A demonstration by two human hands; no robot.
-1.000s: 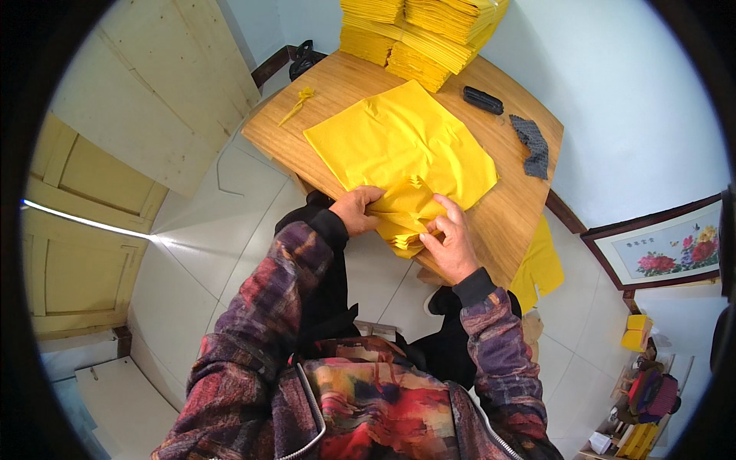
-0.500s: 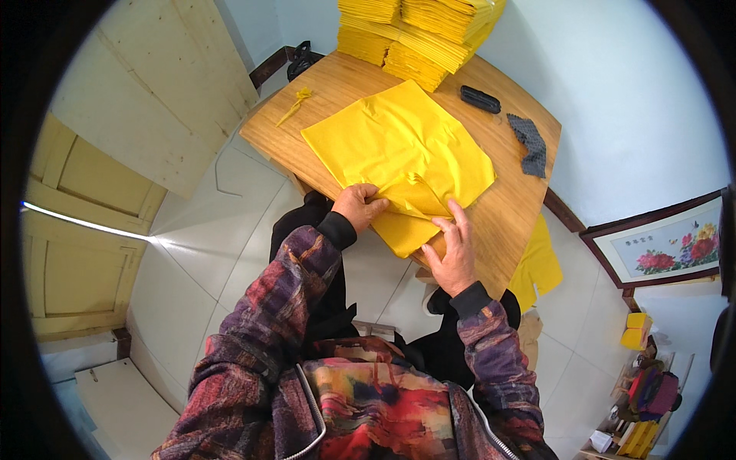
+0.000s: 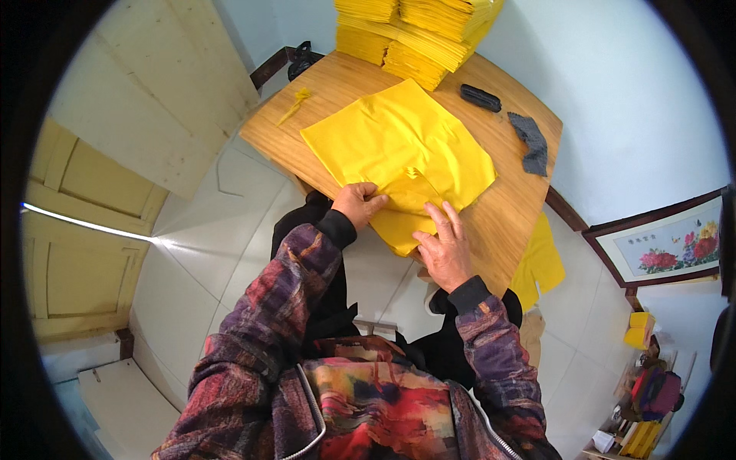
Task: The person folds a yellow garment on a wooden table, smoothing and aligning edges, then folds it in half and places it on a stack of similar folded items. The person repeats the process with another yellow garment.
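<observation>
Right now my left hand [image 3: 357, 204] pinches the large folded yellow paper sheet [image 3: 399, 146]; right hand [image 3: 443, 249] lies open, flat on its near edge, on the round wooden table [image 3: 506, 207].

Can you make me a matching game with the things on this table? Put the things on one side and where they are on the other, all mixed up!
Things:
1. yellow sheet
2. stacks of yellow paper
3. dark cloth
4. left hand

Places:
A. at the far edge of the table, piled high
B. near the table's right side, lying flat
C. spread out in the middle of the table
D. on the near edge of the yellow sheet, fingers curled

Pairs: 1-C, 2-A, 3-B, 4-D
</observation>
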